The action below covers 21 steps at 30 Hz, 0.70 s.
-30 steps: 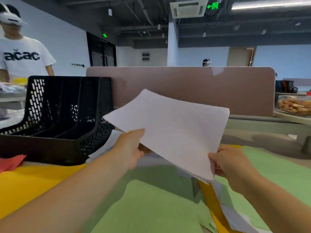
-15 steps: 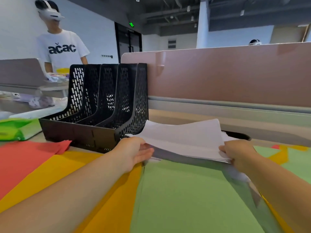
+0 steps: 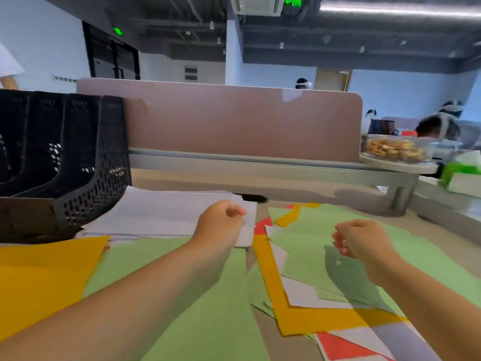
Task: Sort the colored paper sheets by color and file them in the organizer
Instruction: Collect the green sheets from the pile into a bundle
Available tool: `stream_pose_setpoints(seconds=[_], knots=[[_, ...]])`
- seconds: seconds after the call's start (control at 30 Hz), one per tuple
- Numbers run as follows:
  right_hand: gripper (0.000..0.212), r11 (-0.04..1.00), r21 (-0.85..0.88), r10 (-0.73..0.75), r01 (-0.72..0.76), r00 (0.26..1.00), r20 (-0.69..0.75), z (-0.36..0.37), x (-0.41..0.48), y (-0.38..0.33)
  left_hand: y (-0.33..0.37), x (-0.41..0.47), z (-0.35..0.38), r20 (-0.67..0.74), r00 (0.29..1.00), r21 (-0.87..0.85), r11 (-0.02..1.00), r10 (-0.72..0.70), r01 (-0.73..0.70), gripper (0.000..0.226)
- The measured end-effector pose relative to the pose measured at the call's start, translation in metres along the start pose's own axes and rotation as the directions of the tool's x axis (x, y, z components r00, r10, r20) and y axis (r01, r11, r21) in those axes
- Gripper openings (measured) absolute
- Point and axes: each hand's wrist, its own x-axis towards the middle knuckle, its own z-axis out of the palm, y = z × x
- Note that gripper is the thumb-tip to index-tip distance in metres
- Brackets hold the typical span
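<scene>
Several white sheets [image 3: 166, 217] stacked beside black organizer [image 3: 78, 162].

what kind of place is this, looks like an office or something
Most likely an open-plan office. The desk is backed by a padded divider panel, a black mesh file organizer stands on it beside a stack of white paper, and the ceiling has exposed ducts and a green exit sign.

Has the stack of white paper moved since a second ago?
Yes. The white paper stack went from held up in both hands to lying on the desk beside the black organizer, released.
</scene>
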Motion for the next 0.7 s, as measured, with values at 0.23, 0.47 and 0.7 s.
stream_pose_setpoints(seconds=[0.23, 0.47, 0.7], knots=[[0.024, 0.841, -0.54, -0.118, 0.029, 0.985, -0.13, -0.128, 0.01, 0.076, 0.003, -0.031, 0.126, 0.451, 0.893, 0.689, 0.636, -0.002, -0.347, 0.07], [0.049, 0.809, -0.583, -0.023, 0.068, 0.996, 0.085, -0.142, 0.01, 0.076, 0.006, -0.023, 0.118, 0.498, 0.856, 0.585, 0.675, 0.139, -0.45, 0.061], [0.045, 0.999, -0.047, -0.025, 0.012, 0.954, -0.299, -0.151, 0.01, 0.068, 0.006, -0.029, 0.118, 0.551, 0.833, 0.719, 0.474, 0.055, -0.508, 0.064]])
